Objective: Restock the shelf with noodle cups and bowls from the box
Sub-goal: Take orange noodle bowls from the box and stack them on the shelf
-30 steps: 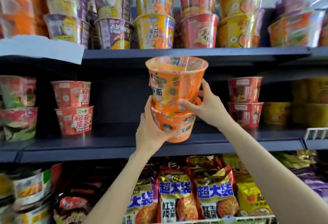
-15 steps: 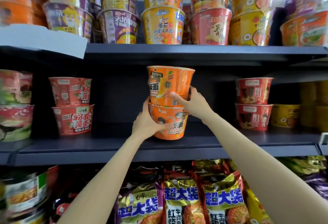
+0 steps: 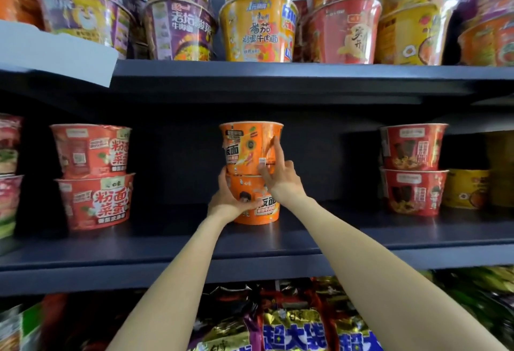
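Since the earlier frame, the stacked orange bowls have been set on the middle shelf — lower bowl gripped by the left hand, upper steadied by the right hand with straightened fingers — where careless release could topple the top bowl.

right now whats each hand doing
Left hand: curled round the lower orange noodle bowl, holding it.
Right hand: fingers mostly straight against the upper orange noodle bowl, open, steadying it.
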